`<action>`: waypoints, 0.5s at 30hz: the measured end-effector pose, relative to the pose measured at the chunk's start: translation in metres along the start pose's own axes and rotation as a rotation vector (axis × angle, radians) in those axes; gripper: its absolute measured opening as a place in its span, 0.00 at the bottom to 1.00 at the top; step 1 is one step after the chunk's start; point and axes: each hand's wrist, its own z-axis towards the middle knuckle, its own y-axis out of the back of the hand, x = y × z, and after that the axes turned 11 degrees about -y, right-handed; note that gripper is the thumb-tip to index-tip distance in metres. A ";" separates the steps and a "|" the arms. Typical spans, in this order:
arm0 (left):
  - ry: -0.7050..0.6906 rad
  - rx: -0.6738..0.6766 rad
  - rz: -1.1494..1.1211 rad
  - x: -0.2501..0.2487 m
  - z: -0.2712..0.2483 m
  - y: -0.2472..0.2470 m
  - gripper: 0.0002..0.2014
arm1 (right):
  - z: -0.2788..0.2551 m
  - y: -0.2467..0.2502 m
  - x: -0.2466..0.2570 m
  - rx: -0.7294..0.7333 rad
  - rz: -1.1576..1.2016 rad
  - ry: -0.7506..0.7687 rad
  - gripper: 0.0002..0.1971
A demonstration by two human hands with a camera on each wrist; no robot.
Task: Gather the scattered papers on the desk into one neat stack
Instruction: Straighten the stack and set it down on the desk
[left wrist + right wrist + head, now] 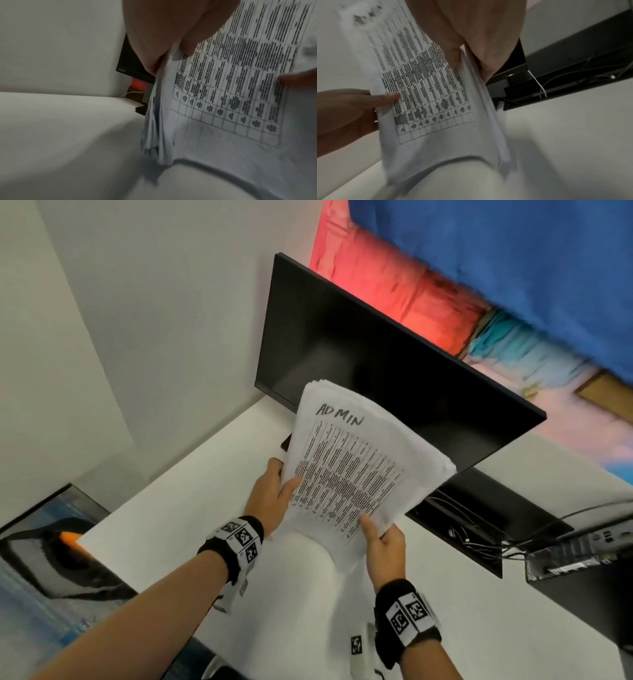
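Both hands, left (270, 494) and right (383, 542), pinched the papers (356, 460) by their side edges, thumbs on top; light, floppy, likely to fan apart unless squared against the surface (479, 594)

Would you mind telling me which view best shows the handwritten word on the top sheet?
The head view: the word reads ADMIN there. The left wrist view misses it, and the right wrist view shows only blurred marks.

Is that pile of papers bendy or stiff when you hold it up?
Probably bendy: the paper stack curves between the left hand and right hand. Its edges fan apart, so sheets might slip loose.
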 end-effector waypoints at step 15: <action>0.386 0.023 0.614 0.092 0.026 0.164 0.13 | 0.026 -0.022 -0.022 0.357 -0.361 -0.326 0.08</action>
